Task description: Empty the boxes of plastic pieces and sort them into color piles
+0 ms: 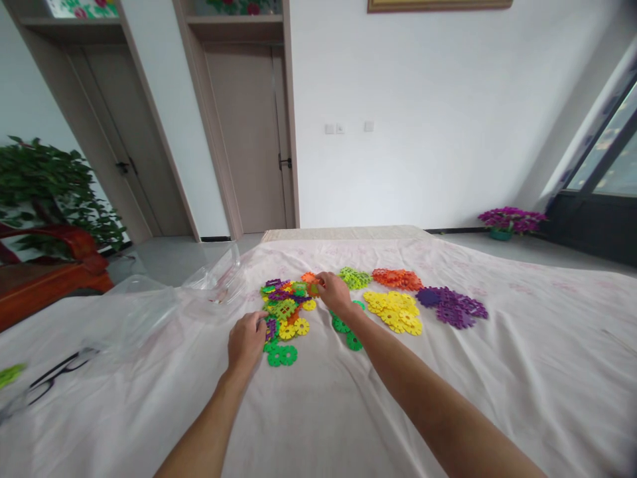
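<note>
A mixed heap of plastic snowflake building pieces (283,309) in purple, green, yellow and orange lies on the cloth in front of me. My left hand (247,338) rests at the heap's left edge, fingers loosely bent and apart beside a purple piece (271,328). At the far right side of the heap, my right hand (334,292) pinches an orange snowflake piece (313,288); its fingertips are partly hidden. Dark green pieces (354,341) lie partly under my right forearm. Two joined-looking green pieces (282,356) sit at the heap's near end.
Single-colour piles stand to the right: lime green (354,278), orange (397,279), yellow (394,311) and purple (454,307). Clear plastic containers (219,282), a clear bag (142,309) and eyeglasses (62,372) lie at left on the wrinkled pale cloth (318,411).
</note>
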`<action>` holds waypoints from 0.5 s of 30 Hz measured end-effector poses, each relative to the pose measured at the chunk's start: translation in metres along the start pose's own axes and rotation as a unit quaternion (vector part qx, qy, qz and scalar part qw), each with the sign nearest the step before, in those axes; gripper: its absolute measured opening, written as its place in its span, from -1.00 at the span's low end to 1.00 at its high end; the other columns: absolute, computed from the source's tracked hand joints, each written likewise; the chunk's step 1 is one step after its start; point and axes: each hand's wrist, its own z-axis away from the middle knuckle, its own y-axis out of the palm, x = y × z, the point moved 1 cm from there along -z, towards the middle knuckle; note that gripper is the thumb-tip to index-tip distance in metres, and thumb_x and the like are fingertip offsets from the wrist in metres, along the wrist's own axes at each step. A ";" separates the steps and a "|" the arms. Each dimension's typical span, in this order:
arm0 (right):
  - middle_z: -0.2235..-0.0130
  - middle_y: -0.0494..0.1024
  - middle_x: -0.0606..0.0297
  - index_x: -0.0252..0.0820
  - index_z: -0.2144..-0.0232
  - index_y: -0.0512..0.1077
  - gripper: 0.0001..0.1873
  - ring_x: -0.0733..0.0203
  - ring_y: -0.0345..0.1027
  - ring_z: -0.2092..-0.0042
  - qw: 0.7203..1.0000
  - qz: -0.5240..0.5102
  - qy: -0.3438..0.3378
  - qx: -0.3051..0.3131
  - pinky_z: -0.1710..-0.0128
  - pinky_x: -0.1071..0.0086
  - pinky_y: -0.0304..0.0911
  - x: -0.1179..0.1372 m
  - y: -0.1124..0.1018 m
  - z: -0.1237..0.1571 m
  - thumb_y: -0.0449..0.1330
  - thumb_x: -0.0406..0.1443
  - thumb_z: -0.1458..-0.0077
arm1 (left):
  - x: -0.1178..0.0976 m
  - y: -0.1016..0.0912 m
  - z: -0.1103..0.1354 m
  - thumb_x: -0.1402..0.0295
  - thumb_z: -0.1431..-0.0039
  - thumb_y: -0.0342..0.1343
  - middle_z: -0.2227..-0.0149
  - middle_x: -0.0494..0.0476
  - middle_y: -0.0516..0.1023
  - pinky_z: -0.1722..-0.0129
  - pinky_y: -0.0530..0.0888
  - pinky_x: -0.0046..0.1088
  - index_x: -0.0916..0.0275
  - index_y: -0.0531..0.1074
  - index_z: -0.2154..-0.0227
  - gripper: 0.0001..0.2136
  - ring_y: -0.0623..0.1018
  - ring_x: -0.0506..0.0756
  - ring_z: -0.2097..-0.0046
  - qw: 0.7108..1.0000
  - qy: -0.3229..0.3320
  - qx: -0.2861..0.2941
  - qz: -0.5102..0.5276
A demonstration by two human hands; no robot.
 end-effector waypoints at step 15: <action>0.47 0.55 0.33 -0.22 0.27 0.58 -0.73 0.27 0.37 0.43 0.974 -0.221 0.021 -0.039 0.43 0.47 0.20 -0.060 -0.027 0.023 0.18 -0.24 0.00 | 0.001 0.001 0.001 0.38 -0.22 -0.06 0.04 0.11 0.58 0.03 0.37 -0.42 0.15 0.53 0.13 -0.72 0.53 0.10 0.04 1.000 0.007 0.002 -0.005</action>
